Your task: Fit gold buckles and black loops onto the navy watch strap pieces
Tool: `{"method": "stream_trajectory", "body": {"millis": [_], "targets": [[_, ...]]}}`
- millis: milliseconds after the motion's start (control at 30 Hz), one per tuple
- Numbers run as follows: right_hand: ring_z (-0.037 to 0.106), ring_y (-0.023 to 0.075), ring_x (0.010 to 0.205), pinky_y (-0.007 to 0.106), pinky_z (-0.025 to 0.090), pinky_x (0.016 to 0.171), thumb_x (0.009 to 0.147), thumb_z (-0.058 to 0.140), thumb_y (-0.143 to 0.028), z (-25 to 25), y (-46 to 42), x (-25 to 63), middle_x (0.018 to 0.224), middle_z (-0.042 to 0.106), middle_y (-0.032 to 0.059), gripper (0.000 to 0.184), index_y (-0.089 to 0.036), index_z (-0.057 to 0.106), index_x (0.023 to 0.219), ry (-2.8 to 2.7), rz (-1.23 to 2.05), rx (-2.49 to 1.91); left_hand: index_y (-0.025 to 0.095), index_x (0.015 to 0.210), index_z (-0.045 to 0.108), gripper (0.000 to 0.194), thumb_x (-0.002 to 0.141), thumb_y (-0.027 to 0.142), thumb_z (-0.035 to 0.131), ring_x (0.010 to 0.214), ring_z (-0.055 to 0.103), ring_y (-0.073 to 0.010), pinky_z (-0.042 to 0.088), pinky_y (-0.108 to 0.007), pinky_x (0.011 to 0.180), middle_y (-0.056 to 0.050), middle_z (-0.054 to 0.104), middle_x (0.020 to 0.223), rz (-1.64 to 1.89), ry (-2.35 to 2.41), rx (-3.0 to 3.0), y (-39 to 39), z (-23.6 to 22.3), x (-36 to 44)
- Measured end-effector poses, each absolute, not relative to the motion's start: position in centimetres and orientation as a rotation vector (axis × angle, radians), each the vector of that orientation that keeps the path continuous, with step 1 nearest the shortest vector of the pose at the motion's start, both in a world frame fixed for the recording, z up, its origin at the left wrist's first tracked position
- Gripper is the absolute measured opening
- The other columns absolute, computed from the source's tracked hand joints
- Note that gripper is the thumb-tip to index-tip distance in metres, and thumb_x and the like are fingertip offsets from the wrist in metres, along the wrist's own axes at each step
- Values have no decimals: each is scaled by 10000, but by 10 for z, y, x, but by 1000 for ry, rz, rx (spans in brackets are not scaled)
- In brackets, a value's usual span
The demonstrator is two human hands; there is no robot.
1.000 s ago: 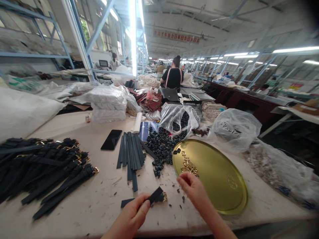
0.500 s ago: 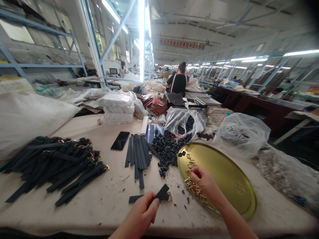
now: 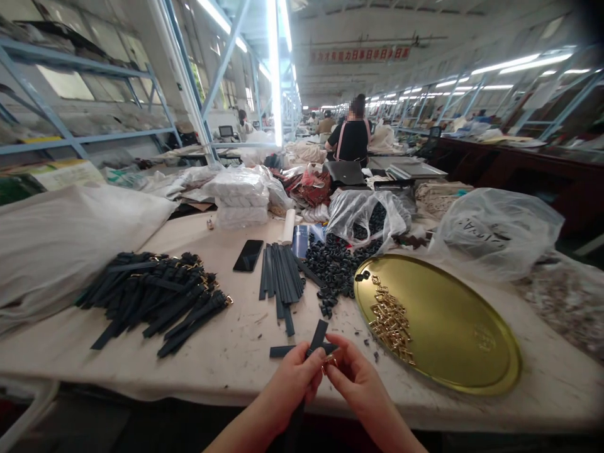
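Observation:
My left hand (image 3: 302, 372) is closed around a dark strap (image 3: 319, 333), whose short end sticks up past the thumb; a length of it hangs below the hand. Close against it, my right hand (image 3: 353, 371) pinches a small gold buckle (image 3: 329, 363) at the strap. Behind both hands another dark strap (image 3: 282, 352) lies flat on the table, partly hidden by them. To the right, many gold buckles (image 3: 391, 319) are heaped on the left side of an oval gold tray (image 3: 453, 327), with a few black loops (image 3: 362, 276) at its rim.
A pile of straps with buckles (image 3: 155, 292) lies on the left. Plain straps (image 3: 279, 277) and a heap of black loops (image 3: 337, 267) lie ahead, near a phone (image 3: 248, 255). Plastic bags (image 3: 500, 233) stand behind the tray. A person (image 3: 353, 135) is farther back.
My right hand has come from the tray to my left hand, bringing a gold buckle to the strap. The view has shifted, so the table things appear farther right.

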State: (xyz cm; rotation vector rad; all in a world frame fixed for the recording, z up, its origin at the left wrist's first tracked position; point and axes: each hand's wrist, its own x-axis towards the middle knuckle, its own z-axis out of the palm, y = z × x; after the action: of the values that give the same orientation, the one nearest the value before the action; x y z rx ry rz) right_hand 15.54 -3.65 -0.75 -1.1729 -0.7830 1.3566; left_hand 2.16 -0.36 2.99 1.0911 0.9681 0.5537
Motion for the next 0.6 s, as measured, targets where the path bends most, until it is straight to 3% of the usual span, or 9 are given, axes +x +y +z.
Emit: {"method": "stream_trajectory", "body": {"millis": [133, 267, 367, 467, 600], "targets": [[504, 94, 540, 235, 427, 541, 598, 734, -355, 5, -39, 159, 632, 611, -23, 337, -179, 641, 871, -629, 1362, -1226, 163, 806, 462, 358, 810, 503, 350, 347, 254, -71, 181, -198, 373, 100, 300, 405, 474, 1037, 1256, -2, 20, 14], [537, 47, 562, 189, 478, 589, 585, 765, -285, 7, -40, 157, 739, 624, -36, 340, -198, 636, 887, -242, 1511, -1080, 162, 808, 557, 285, 836, 385, 382, 572, 466, -114, 332, -205, 538, 20, 521, 616, 406, 1060, 1616, -5, 23, 1], [544, 28, 536, 157, 485, 561, 595, 766, -251, 2, -41, 151, 690, 610, -47, 308, -196, 632, 867, -113, 1631, -971, 188, 807, 585, 261, 848, 330, 370, 710, 524, -153, 354, -225, 655, -12, 603, 763, 369, 1074, 1814, -6, 29, -3], [541, 27, 529, 144, 476, 540, 622, 748, -266, -2, -43, 143, 657, 591, -55, 252, -193, 629, 833, -118, 1638, -949, 198, 790, 581, 243, 844, 313, 374, 700, 527, -159, 350, -227, 651, -16, 608, 752, 336, 1086, 1886, -5, 30, -1], [486, 18, 485, 124, 423, 487, 621, 738, -324, -4, -45, 137, 644, 577, -66, 252, -195, 623, 804, -259, 1391, -1065, 179, 799, 539, 211, 843, 278, 358, 659, 498, -138, 345, -211, 598, -2, 564, 719, 321, 1070, 1773, -6, 26, 6]]}}
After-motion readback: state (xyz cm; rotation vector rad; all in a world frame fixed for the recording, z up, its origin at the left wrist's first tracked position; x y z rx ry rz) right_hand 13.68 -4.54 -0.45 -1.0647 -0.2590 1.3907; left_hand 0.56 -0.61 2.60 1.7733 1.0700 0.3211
